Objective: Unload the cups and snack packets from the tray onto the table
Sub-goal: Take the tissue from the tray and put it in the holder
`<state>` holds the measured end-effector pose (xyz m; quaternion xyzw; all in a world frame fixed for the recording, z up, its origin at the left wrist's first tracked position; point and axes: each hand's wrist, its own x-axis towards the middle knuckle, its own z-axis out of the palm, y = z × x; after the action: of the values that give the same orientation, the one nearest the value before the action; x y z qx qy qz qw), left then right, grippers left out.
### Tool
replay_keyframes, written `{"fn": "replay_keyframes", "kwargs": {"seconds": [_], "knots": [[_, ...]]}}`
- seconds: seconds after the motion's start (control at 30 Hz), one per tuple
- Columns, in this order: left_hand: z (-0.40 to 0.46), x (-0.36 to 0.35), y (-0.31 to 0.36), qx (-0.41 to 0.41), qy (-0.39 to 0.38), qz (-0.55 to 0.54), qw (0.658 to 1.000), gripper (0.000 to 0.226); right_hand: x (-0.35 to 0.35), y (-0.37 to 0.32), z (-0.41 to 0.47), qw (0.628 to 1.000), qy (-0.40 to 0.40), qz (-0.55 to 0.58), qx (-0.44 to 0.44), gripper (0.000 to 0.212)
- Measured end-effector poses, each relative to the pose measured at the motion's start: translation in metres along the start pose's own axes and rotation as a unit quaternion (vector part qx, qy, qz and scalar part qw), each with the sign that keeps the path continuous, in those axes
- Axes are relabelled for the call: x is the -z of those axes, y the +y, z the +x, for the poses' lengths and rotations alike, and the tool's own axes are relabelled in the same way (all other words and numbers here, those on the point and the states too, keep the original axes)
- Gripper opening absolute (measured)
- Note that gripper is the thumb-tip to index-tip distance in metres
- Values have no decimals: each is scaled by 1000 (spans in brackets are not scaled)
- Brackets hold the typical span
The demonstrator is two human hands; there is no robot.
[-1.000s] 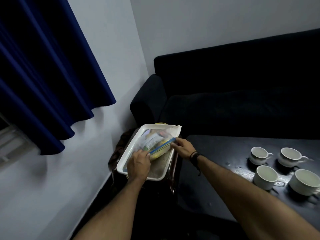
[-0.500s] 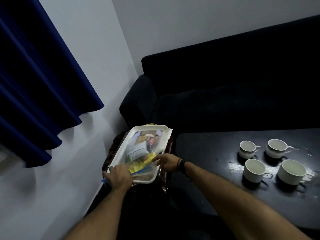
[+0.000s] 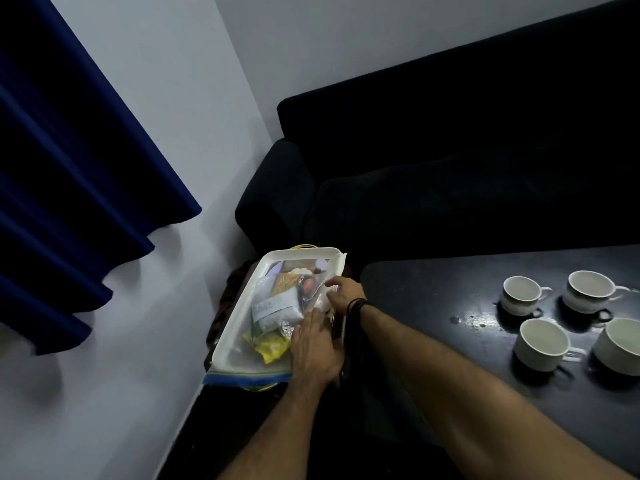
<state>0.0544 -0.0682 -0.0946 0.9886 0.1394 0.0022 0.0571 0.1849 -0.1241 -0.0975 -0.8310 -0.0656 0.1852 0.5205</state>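
Both hands on clear zip bag (image 3: 277, 306) of snack packets in white tray (image 3: 239, 327). Left hand (image 3: 313, 344) flat, fingers together; right hand (image 3: 344, 292) pinching bag edge. Risk: slack plastic slips, packets spill.

The dark tabletop (image 3: 433, 292) carried four white cups (image 3: 542, 344) grouped near its right side, all upright and close together, with a wet-looking shine beside them.

Both forearms bare, no sleeves in view. Left hand (image 3: 317, 348) without rings or bands. Right hand (image 3: 346, 294): thin black cord bracelets (image 3: 356, 306) circle the wrist.
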Motion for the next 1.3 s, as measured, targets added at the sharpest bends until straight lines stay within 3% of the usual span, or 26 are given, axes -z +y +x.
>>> {"fn": "replay_keyframes", "kwargs": {"seconds": [0.13,0.33,0.53,0.73,0.93,1.13,1.3], "knots": [[1,-8,-11,38,-17,11,999,64,-5,-2,11,999,28,29,-32,36],[8,-7,-7,95,9,-35,995,62,26,-3,12,970,162,181,-10,43],[13,-4,21,95,82,-70,990,57,124,4,15,960,152,234,27,31],[23,1,76,24,85,-95,992,67,230,28,-6,964,140,226,11,62],[30,8,161,-43,66,-182,980,69,331,69,-61,963,208,169,-4,34],[15,7,257,-120,42,-203,971,65,419,124,-118,937,292,186,-56,17],[-4,-2,342,-187,26,-230,955,59,492,175,-167,906,362,204,-85,17]]}}
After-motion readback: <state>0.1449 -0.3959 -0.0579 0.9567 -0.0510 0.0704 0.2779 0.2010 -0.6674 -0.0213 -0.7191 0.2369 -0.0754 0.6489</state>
